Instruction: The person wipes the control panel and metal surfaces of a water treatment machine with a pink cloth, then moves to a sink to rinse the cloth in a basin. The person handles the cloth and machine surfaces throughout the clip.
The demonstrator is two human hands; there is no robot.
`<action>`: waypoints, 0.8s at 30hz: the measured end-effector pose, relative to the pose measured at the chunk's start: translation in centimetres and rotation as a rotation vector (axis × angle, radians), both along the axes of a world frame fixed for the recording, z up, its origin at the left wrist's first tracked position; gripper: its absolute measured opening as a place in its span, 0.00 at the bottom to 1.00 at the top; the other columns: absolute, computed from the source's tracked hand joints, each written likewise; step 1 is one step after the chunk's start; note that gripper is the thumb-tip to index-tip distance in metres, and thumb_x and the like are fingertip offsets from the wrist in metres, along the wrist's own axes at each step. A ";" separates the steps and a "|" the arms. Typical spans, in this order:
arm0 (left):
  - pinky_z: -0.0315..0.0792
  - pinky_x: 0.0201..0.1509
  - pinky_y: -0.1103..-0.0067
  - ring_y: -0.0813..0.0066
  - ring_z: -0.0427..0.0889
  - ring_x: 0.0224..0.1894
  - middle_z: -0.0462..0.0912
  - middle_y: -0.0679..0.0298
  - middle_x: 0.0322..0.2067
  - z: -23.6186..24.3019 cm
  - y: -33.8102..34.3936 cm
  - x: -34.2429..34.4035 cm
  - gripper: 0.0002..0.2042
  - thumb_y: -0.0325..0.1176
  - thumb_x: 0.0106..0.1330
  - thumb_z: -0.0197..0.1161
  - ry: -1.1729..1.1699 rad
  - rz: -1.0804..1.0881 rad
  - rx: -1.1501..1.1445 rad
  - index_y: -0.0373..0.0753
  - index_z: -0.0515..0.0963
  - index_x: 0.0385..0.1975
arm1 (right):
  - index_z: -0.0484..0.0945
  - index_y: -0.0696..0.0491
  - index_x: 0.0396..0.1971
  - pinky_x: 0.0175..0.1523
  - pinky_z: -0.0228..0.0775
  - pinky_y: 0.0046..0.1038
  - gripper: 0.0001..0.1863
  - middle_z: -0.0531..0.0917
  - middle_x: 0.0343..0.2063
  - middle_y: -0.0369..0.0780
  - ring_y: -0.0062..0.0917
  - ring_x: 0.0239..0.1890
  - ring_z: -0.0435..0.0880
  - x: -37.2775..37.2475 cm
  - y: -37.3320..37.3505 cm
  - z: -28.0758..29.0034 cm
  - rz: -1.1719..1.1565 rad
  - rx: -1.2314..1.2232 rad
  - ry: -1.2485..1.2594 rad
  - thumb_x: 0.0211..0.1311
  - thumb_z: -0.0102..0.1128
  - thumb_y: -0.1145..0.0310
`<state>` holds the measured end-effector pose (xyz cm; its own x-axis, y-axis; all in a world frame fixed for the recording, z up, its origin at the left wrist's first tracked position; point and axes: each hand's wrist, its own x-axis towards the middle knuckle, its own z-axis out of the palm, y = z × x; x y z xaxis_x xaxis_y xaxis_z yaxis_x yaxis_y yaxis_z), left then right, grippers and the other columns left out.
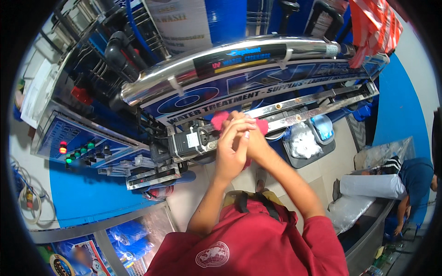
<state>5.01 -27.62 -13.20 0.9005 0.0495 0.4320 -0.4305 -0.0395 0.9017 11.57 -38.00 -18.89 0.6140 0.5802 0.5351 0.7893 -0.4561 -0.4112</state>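
My left hand (pixel 232 145) and my right hand (pixel 252 140) are clasped together at the centre, fingers bent and overlapping around a bunched red cloth (pixel 220 118), partly hidden by them. Both are over a long steel rail (pixel 294 118). Just left of them a black boxy fitting (pixel 186 144) with a white label is strapped to the rail. Behind my hands hang a printed signboard (pixel 299 78) and a horizontal steel cylinder (pixel 161 73).
A control panel (pixel 69 133) with lit indicators stands left. Below the rail sits a grey tray (pixel 317 154) with white material. At right, a person in teal (pixel 414 179) bends beside wrapped bundles (pixel 368 186). A red-striped bag (pixel 373 25) hangs upper right.
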 end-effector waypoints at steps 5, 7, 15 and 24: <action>0.64 0.68 0.70 0.63 0.76 0.61 0.83 0.56 0.49 -0.4 0.5 -0.4 0.08 0.21 0.68 0.54 0.076 0.020 0.057 0.32 0.80 0.42 | 0.78 0.57 0.34 0.48 0.72 0.46 0.09 0.77 0.40 0.50 0.47 0.43 0.79 3.6 -10.1 2.2 -0.480 -0.269 -0.128 0.51 0.59 0.75; 0.65 0.68 0.69 0.61 0.77 0.62 0.83 0.56 0.51 -0.9 0.6 -0.7 0.09 0.22 0.69 0.55 0.152 0.059 0.164 0.34 0.80 0.44 | 0.77 0.58 0.34 0.45 0.73 0.46 0.09 0.78 0.41 0.51 0.49 0.41 0.79 4.9 -15.2 2.9 -0.757 -0.347 -0.068 0.49 0.60 0.78; 0.62 0.71 0.64 0.55 0.76 0.62 0.80 0.53 0.54 -2.9 -3.3 0.8 0.12 0.24 0.67 0.56 0.139 0.157 0.441 0.35 0.79 0.49 | 0.77 0.61 0.39 0.49 0.74 0.43 0.11 0.76 0.41 0.51 0.49 0.43 0.79 6.0 -17.4 2.6 -0.615 -0.095 0.112 0.54 0.62 0.78; 0.76 0.50 0.72 0.62 0.85 0.43 0.85 0.55 0.36 -4.3 -3.8 0.8 0.10 0.18 0.64 0.50 0.336 0.276 0.374 0.33 0.80 0.35 | 0.74 0.58 0.36 0.44 0.75 0.42 0.16 0.74 0.39 0.47 0.45 0.41 0.79 3.2 -5.4 2.2 -0.147 -0.075 0.034 0.45 0.66 0.76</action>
<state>5.80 -31.38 -17.51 0.9668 0.2010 0.1579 -0.0512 -0.4528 0.8901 14.80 -43.36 -16.69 0.7119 0.5208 0.4712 0.6983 -0.5960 -0.3964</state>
